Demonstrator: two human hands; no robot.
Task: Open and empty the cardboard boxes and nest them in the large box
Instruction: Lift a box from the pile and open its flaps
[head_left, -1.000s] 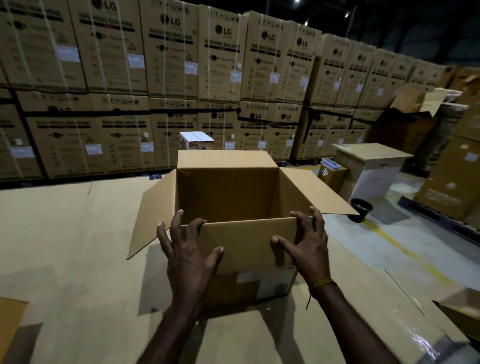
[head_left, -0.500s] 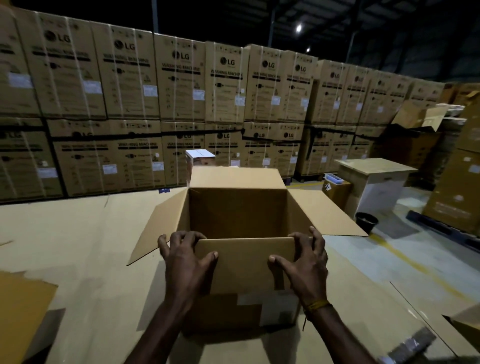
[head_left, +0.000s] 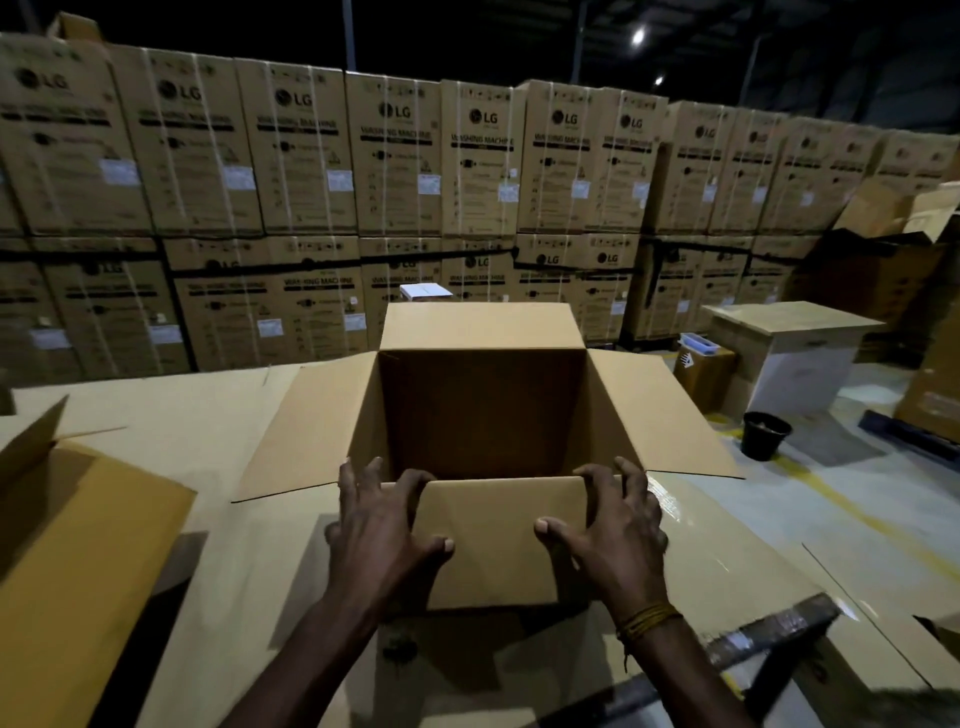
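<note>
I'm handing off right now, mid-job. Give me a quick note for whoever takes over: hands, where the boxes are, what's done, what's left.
Left hand: fingers curled over the near flap of the open box, thumb pressing its face.
Right hand: same grip on the flap's other end.
The open box stands on the cardboard-covered surface; side and far flaps are spread out. What shows of its inside looks empty, though the bottom is hidden.
Second open box sits at the left edge, partly out of frame.
Done: this box is open.
Left: confirm it is empty, then nest it in the large box. I cannot tell which one that is.
</note>
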